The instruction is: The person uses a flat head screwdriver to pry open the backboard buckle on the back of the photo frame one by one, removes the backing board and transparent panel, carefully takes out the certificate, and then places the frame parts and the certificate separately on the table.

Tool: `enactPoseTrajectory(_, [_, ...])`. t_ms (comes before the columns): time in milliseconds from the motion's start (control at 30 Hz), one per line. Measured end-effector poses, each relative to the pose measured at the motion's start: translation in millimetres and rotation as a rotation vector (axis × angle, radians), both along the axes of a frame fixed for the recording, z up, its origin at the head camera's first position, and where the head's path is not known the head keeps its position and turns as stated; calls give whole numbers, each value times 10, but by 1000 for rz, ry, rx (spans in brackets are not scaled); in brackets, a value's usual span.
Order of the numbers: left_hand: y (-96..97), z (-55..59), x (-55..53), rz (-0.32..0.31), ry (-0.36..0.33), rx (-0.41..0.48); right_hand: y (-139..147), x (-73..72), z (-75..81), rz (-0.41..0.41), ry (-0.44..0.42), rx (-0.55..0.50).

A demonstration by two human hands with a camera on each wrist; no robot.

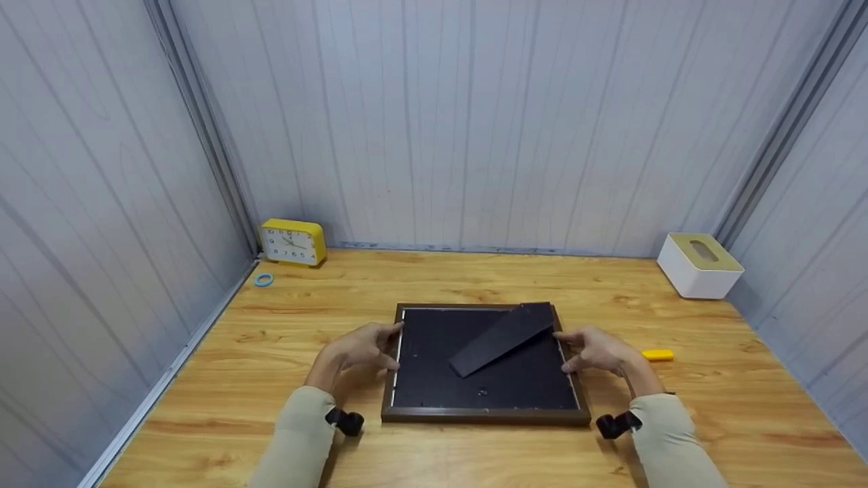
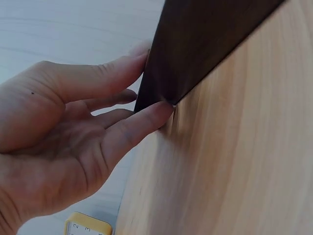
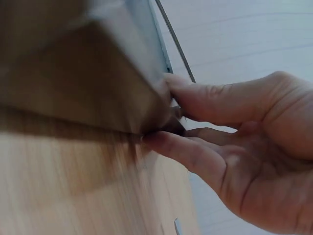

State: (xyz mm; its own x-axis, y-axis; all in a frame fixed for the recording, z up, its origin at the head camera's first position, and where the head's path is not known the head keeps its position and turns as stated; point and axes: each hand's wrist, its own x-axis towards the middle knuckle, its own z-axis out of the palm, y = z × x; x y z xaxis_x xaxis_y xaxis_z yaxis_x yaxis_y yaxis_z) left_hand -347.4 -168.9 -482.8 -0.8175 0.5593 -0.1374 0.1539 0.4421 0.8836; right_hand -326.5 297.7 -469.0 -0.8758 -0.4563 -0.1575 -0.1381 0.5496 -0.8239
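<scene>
A brown picture frame (image 1: 434,346) lies back side up on the wooden table, its black backing board showing. Slanting across that backing is a black easel stand (image 1: 505,339), its wide end at the far right corner. My left hand (image 1: 363,347) grips the left side of the frame. In the left wrist view the thumb is on the upper edge of the dark frame side (image 2: 195,44), with the fingers at its lower edge. On the opposite side my right hand (image 1: 597,349) holds the frame likewise, thumb above and fingers low against the side (image 3: 78,73).
At the back left stands a yellow alarm clock (image 1: 290,244), with a blue ring (image 1: 264,280) in front of it. A white tissue box (image 1: 702,274) with a wood-toned lid sits at the back right. A small yellow object (image 1: 658,355) lies beside my right wrist. Panel walls enclose the table.
</scene>
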Motion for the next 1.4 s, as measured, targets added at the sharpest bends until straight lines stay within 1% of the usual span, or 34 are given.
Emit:
enactPoseTrajectory(167, [-23, 10, 15, -22, 4, -40, -16, 8, -10, 29, 35, 52])
enactPoseTrajectory(233, [-27, 25, 22, -26, 20, -65, -19, 7, -8, 48, 47, 60])
enactPoseTrajectory(400, [-25, 61, 32, -15, 49, -99, -5, -9, 4, 76, 83, 84])
enactPoseTrajectory(567, [-23, 70, 38, 3, 49, -132, 15, -13, -4, 87, 92, 99])
enactPoseTrajectory(700, [-28, 76, 38, 8, 52, -141, 19, -14, -3, 81, 79, 102])
enactPoseTrajectory(933, [-36, 49, 21, -43, 57, -131, 8, -12, 18, 86, 77, 100])
enactPoseTrajectory(1000, [-35, 46, 17, -42, 49, -129, 8, -14, 20, 82, 83, 105])
enactPoseTrajectory(1200, [-42, 40, 10, -35, 62, -135, 31, -23, 11, 71, 94, 104])
enactPoseTrajectory(1400, [-40, 41, -1, -22, 67, -147, 37, -26, 2, 66, 83, 87])
